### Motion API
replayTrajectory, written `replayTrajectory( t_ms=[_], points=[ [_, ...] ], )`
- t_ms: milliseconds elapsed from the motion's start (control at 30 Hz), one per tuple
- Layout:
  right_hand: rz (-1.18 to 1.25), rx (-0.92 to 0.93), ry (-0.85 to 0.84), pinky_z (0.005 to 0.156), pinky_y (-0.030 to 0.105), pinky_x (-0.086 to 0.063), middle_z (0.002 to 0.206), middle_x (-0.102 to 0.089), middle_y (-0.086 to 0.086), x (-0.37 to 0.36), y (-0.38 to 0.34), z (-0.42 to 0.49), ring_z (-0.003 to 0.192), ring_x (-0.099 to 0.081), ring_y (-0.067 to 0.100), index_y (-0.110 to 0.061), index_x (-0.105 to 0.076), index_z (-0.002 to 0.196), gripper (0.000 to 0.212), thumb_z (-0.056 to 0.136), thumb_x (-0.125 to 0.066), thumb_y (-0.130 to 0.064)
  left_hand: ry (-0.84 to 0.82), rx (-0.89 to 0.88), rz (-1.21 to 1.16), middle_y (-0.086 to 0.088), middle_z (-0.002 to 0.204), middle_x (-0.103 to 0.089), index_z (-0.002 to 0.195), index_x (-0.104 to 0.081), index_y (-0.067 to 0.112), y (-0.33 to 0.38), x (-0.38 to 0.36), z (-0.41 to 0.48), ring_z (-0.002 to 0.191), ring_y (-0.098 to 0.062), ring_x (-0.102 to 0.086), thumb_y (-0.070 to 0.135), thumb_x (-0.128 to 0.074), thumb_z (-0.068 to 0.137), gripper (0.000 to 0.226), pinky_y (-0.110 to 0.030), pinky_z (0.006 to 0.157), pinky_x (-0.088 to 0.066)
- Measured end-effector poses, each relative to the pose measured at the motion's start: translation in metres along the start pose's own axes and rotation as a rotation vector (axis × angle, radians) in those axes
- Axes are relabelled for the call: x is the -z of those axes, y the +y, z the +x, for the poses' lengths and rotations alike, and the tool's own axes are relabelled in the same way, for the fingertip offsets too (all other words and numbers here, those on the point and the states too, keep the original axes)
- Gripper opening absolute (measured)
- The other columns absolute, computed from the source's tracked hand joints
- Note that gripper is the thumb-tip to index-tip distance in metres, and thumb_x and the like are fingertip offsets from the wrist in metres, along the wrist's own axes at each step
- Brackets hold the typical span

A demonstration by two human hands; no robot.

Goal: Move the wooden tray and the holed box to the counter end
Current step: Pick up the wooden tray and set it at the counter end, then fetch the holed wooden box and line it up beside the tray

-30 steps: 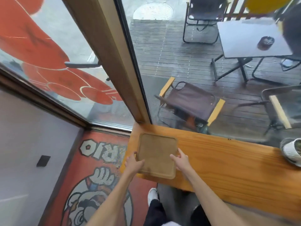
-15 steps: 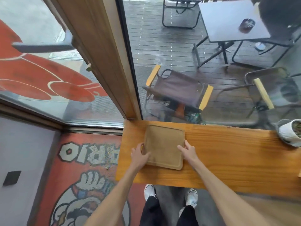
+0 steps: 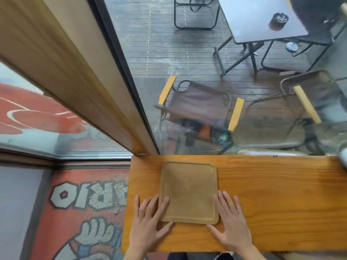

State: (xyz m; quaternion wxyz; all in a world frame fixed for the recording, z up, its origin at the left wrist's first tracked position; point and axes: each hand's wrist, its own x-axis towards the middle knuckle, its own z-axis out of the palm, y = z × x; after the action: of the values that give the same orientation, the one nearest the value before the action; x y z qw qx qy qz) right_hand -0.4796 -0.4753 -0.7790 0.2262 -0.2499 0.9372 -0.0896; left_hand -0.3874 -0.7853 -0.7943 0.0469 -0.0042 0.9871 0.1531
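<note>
The wooden tray (image 3: 189, 192), a flat tan square with rounded corners, lies flat on the orange wooden counter (image 3: 262, 203) close to its left end. My left hand (image 3: 148, 220) rests flat on the counter at the tray's near left corner, fingers spread, one finger lying over the tray's edge. My right hand (image 3: 231, 222) lies flat beside the near right corner, fingers apart and touching the tray's side. Neither hand grips the tray. No holed box is in view.
The counter runs along a glass window, ending at a wooden frame post (image 3: 78, 81) on the left. A white pot (image 3: 343, 152) shows at the counter's far right edge. Outside stand folding chairs (image 3: 199, 109) and a table (image 3: 261, 17). A painted floor (image 3: 80, 212) lies left of the counter.
The view has moved closer and squared up over the counter end. My hands have let go of the tray's sides and slid back to its near corners, now lying flat and open.
</note>
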Motion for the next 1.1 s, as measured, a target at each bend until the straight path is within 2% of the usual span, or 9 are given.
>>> replayTrajectory(
  t_ms=[67,133,233,300,400,767,933,1100],
  points=[
    [-0.006,0.004,0.080,0.122,0.056,-0.021,0.168,-0.021,0.003,0.002,0.003,0.010,0.154,-0.025,0.027,-0.021,-0.017,0.161,0.099,0.084,-0.048,-0.075,0.045,-0.007,0.046,-0.006,0.145,-0.050,0.154,-0.044,0.033,-0.004,-0.004,0.010,0.128,-0.033,-0.047,0.073,-0.059,0.083,0.083,-0.070,0.122,-0.017],
    [-0.060,0.012,0.092,0.121,0.057,-0.023,0.165,-0.028,0.007,0.003,0.004,0.009,0.152,-0.029,0.029,-0.019,-0.019,0.160,0.100,0.082,-0.053,-0.071,0.073,-0.020,0.082,-0.006,0.148,-0.048,0.154,-0.045,0.031,0.000,-0.006,0.009,0.134,-0.032,-0.045,0.072,-0.058,0.084,0.082,-0.071,0.121,-0.018],
    [-0.051,-0.007,0.071,0.123,0.058,-0.021,0.166,-0.025,0.007,0.001,0.002,0.002,0.155,-0.023,0.028,-0.023,-0.006,0.162,0.099,0.086,-0.043,-0.074,-0.018,-0.021,0.067,-0.005,0.155,-0.043,0.155,-0.042,0.031,0.000,0.001,0.005,0.148,-0.030,-0.034,0.072,-0.052,0.087,0.080,-0.072,0.121,-0.016],
    [-0.042,-0.012,0.051,0.125,0.056,-0.017,0.168,-0.021,0.006,0.002,0.000,0.006,0.156,-0.019,0.027,-0.023,-0.004,0.162,0.098,0.087,-0.038,-0.075,-0.005,-0.002,0.059,-0.004,0.159,-0.040,0.155,-0.042,0.031,-0.004,-0.001,0.008,0.153,-0.028,-0.029,0.072,-0.051,0.088,0.080,-0.071,0.121,-0.015],
    [-0.052,-0.023,0.017,0.126,0.054,-0.013,0.168,-0.018,0.006,0.002,0.000,0.002,0.157,-0.016,0.025,-0.022,-0.006,0.162,0.096,0.088,-0.036,-0.075,0.002,-0.003,0.056,-0.005,0.160,-0.038,0.156,-0.041,0.031,-0.003,-0.001,0.003,0.153,-0.028,-0.028,0.072,-0.053,0.087,0.081,-0.072,0.120,-0.018],
    [-0.078,-0.029,0.034,0.124,0.056,-0.018,0.167,-0.020,0.009,0.004,-0.002,-0.001,0.156,-0.019,0.028,-0.019,0.001,0.162,0.093,0.092,-0.028,-0.073,0.036,-0.018,0.101,-0.007,0.161,-0.037,0.153,-0.046,0.028,-0.001,-0.004,-0.001,0.153,-0.030,-0.028,0.070,-0.054,0.088,0.078,-0.074,0.118,-0.021],
    [-0.081,-0.037,0.029,0.123,0.055,-0.020,0.167,-0.021,0.009,0.005,-0.004,-0.002,0.155,-0.021,0.028,-0.018,0.003,0.162,0.092,0.093,-0.025,-0.071,0.043,-0.029,0.111,-0.009,0.162,-0.037,0.159,-0.033,0.030,-0.002,-0.007,-0.003,0.154,-0.030,-0.027,0.069,-0.050,0.092,0.079,-0.074,0.118,-0.020],
    [-0.094,-0.041,0.012,0.123,0.054,-0.020,0.166,-0.022,0.010,0.007,-0.003,-0.001,0.155,-0.021,0.027,-0.010,-0.009,0.160,0.090,0.094,-0.025,-0.070,0.009,-0.028,0.136,-0.009,0.166,-0.031,0.163,-0.019,0.029,-0.003,-0.008,-0.003,0.157,-0.030,-0.021,0.070,-0.043,0.094,0.084,-0.073,0.121,-0.015]
  ],
)
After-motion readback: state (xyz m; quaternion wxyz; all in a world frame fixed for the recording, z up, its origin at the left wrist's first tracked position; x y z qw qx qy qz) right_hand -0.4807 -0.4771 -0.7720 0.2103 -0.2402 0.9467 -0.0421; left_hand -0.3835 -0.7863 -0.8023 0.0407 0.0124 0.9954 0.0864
